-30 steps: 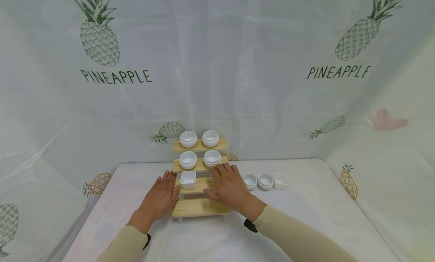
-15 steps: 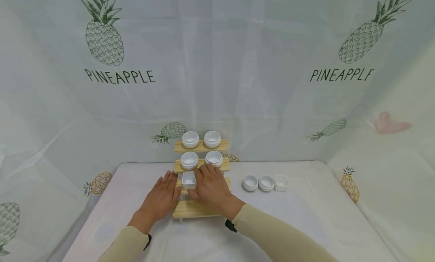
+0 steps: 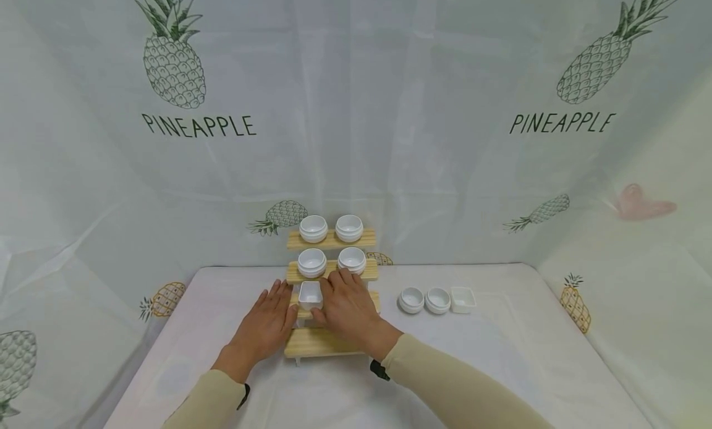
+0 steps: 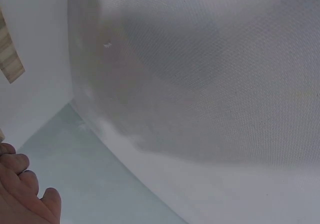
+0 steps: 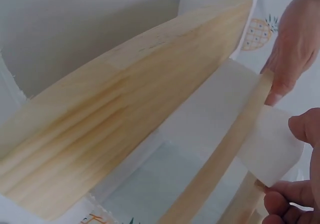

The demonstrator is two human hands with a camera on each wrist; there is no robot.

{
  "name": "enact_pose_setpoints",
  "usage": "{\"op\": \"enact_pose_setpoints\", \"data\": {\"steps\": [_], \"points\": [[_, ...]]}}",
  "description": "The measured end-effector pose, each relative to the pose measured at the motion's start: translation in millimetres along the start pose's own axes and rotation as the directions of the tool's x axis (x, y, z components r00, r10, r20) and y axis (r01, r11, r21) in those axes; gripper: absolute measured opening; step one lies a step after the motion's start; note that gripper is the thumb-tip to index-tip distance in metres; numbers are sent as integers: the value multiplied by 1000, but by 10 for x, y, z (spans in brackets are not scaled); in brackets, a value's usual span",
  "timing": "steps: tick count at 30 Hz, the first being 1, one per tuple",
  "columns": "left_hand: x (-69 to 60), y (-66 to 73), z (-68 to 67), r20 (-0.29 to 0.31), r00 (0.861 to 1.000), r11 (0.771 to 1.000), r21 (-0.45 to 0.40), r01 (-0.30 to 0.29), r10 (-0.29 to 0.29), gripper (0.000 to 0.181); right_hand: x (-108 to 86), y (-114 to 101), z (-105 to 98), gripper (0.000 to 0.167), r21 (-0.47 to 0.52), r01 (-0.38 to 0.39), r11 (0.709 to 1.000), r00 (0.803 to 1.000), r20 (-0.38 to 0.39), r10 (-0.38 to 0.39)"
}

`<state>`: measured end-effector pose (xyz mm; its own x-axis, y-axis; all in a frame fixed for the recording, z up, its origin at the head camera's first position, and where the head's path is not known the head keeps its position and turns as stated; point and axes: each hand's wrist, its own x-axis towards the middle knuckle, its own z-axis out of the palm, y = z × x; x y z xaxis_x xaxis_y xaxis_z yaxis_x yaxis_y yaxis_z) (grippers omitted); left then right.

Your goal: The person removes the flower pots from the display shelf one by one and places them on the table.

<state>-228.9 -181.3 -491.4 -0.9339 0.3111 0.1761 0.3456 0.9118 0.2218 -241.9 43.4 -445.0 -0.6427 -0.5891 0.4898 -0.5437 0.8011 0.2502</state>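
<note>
On the second shelf from the bottom of a wooden tiered stand (image 3: 322, 350) sits a white square bowl (image 3: 310, 295), at the shelf's left part. My right hand (image 3: 353, 311) pinches its right side; the right wrist view shows the bowl (image 5: 272, 146) between thumb (image 5: 305, 126) and fingers. My left hand (image 3: 261, 327) lies with extended fingers along the stand's left edge, holding nothing. Two round white bowls stand on the top shelf, and two more, a left one (image 3: 312, 263) and a right one (image 3: 352, 260), on the shelf below it.
Right of the stand, two small round bowls (image 3: 411, 300) and a square bowl (image 3: 463, 300) stand in a row on the white-covered table (image 3: 473, 367). A pineapple-print cloth (image 3: 378, 107) hangs behind and at the sides.
My right hand has moved left along the shelf to the square bowl, uncovering the left end of the bowl row. My left hand stays against the stand.
</note>
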Motion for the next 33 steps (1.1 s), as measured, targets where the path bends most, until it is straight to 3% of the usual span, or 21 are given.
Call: {"op": "enact_pose_setpoints", "data": {"steps": [12,33], "points": [[11,8,-3,38,999,1000,20,2,-2,65,27,-2,-80,51,99,-21,995,999,50,16],[7,22,-25,4,1000,1000,2,-1,1,63,-100,283,-151,50,59,115,992,993,-11,-115]]}}
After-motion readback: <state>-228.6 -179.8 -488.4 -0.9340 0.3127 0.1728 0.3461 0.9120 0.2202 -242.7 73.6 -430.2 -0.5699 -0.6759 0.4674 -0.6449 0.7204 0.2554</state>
